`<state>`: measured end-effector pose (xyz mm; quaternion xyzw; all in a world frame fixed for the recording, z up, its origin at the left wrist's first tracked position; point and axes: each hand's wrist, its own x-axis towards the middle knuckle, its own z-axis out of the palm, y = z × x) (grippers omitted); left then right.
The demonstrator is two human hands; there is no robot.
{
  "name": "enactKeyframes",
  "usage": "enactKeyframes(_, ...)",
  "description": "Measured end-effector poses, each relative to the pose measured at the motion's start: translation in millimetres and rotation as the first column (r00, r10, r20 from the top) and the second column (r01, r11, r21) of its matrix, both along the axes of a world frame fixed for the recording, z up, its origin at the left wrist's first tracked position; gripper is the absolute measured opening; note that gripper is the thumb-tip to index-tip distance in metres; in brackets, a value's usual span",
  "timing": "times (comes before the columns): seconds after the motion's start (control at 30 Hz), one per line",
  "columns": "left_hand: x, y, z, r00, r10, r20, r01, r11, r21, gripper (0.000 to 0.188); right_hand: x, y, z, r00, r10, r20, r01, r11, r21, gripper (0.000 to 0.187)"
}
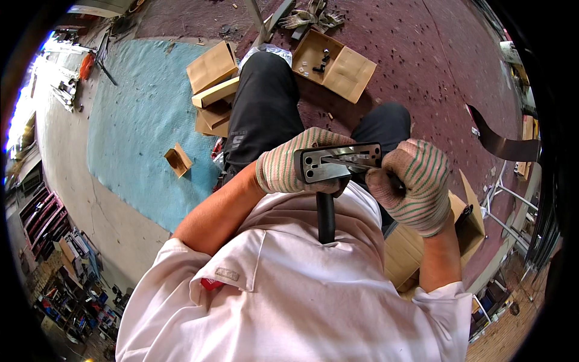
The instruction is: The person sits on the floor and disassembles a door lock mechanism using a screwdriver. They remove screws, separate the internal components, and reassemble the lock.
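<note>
Both hands wear striped knit gloves and meet in front of my lap. My left hand [289,158] is closed around a lever handle [344,172] that has a silver plate with round holes near its ends. Its black grip [325,218] points back toward my body. My right hand [416,184] is a closed fist by the plate's right end, round a tool with a dark handle that looks like a screwdriver [360,164]. The thin metal shaft lies across the plate's face toward its middle. Most of the tool's handle is hidden in the glove.
An open cardboard box [350,72] with small black and clear parts lies beyond my knees. More cartons [212,66] stand left of my leg, and a small box [178,160] sits on the blue mat [136,120]. Another large carton [410,250] is beside my right elbow. Work gloves [313,18] lie far ahead.
</note>
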<state>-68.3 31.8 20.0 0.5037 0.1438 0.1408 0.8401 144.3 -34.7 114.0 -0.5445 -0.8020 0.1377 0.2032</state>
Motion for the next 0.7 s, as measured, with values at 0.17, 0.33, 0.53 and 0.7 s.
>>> enactKeyframes(0.17, 3, -6, 0, 0.997, 0.071, 0.000, -0.071, 0.997, 0.033, 0.050, -8, -14, -14, 0.991, -0.105, 0.086, 0.089, 0.981, 0.173, 0.033)
enactKeyframes(0.33, 1, -8, 6, 0.997, 0.082, 0.000, -0.081, 0.984, -0.159, 0.049, -13, -21, -21, 0.981, -0.146, 0.130, 0.094, 0.935, 0.341, 0.032)
enactKeyframes(0.53, -6, -4, 9, 0.994, 0.110, -0.019, -0.111, 0.992, -0.066, 0.059, -15, -26, -1, 0.960, -0.118, 0.253, 0.062, 0.973, 0.221, 0.031)
enactKeyframes(0.7, -6, -3, 12, 0.989, 0.101, -0.104, -0.103, 0.994, -0.020, 0.067, -27, -22, 6, 0.963, -0.099, 0.250, 0.045, 0.976, 0.214, 0.027)
